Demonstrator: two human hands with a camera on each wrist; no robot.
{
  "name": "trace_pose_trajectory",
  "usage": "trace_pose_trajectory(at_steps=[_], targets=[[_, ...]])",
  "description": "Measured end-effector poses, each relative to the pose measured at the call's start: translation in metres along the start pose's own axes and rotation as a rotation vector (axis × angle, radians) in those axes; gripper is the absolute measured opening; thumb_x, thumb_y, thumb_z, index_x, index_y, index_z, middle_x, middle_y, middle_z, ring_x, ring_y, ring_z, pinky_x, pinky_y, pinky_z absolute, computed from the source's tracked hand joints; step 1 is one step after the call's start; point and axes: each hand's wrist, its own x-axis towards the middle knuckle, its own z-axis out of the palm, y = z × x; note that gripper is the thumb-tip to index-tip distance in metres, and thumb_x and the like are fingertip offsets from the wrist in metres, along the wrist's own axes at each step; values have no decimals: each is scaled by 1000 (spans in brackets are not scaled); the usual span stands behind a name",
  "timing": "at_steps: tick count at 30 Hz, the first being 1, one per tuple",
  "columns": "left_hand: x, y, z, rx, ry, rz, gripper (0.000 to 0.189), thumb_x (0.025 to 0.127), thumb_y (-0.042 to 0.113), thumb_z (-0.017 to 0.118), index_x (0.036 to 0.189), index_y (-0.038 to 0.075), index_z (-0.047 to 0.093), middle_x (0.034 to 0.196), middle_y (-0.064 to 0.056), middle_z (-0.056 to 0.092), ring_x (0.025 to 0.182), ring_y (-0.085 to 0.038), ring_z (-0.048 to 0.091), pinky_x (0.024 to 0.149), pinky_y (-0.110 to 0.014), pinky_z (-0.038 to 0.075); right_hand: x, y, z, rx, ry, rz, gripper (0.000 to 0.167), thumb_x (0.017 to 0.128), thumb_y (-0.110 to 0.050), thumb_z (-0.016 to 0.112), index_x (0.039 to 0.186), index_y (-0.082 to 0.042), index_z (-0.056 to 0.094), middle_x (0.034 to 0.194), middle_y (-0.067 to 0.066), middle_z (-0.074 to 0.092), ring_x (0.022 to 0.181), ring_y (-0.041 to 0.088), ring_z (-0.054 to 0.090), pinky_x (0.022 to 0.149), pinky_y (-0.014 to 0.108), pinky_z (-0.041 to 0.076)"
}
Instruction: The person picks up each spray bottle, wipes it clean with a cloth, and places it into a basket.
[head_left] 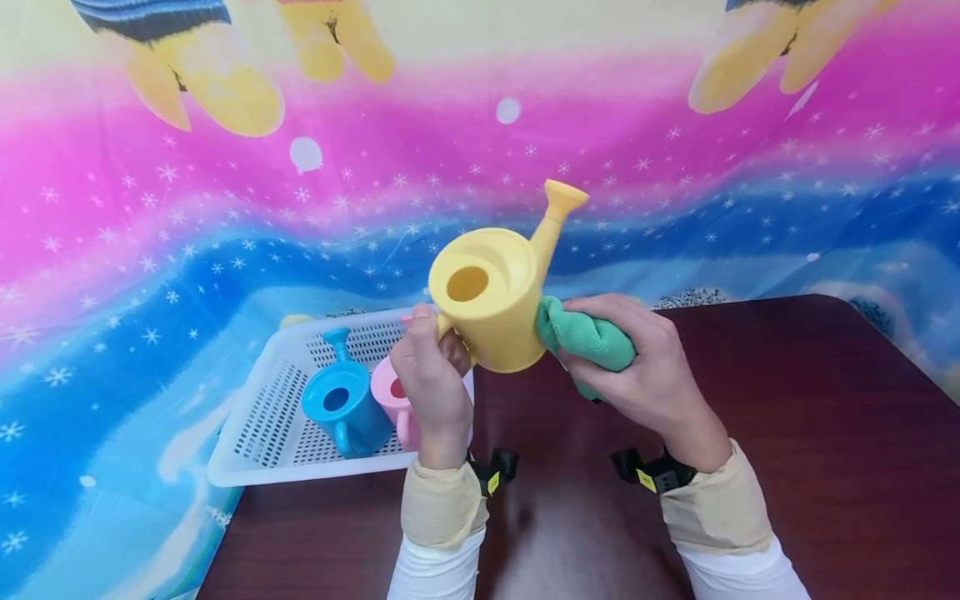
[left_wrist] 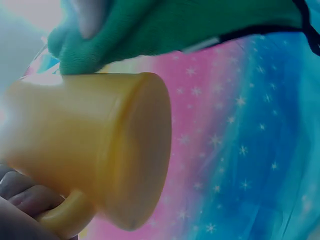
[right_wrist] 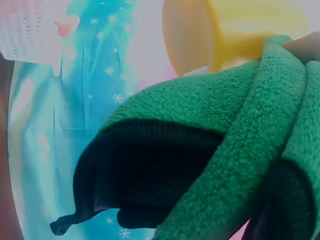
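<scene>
A yellow watering can (head_left: 498,325) is held up above the table, its spout pointing up and to the right. My left hand (head_left: 435,392) grips its handle; in the left wrist view the fingers curl round that handle (left_wrist: 70,215). In my right hand (head_left: 660,367) is a bunched green cloth (head_left: 592,337), pressed against the can's side below the spout. The right wrist view shows the cloth's folds (right_wrist: 200,105) and dark edging hanging loose. The left wrist view has the cloth (left_wrist: 135,35) touching the can's wall.
At the left of the dark wooden table (head_left: 787,400) stands a white perforated basket (head_left: 262,417). It holds a blue watering can (head_left: 360,421) and a pink one (head_left: 386,387), partly hidden by my left hand. A colourful snowflake-patterned cloth (head_left: 420,167) hangs behind the table.
</scene>
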Motion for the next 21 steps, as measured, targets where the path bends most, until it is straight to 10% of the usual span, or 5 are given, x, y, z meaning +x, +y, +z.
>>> trace_pose_trajectory(at_steps=[12, 21], targets=[[-1, -10, 2, 516, -46, 329, 63, 106, 42, 51, 58, 0, 47, 51, -12, 45, 55, -16, 46, 52, -22, 36, 1, -13, -2, 20, 21, -23, 55, 70, 9, 88, 121, -9, 75, 114, 8, 76, 110, 6, 64, 95, 23, 49], [2, -14, -2, 701, -164, 558, 45, 95, 19, 56, 53, 8, 47, 47, -6, 46, 44, -16, 42, 49, -26, 30, 1, -13, -8, -13, -11, -26, 55, 69, 10, 86, 119, -10, 76, 113, 7, 76, 108, 6, 64, 96, 21, 48]])
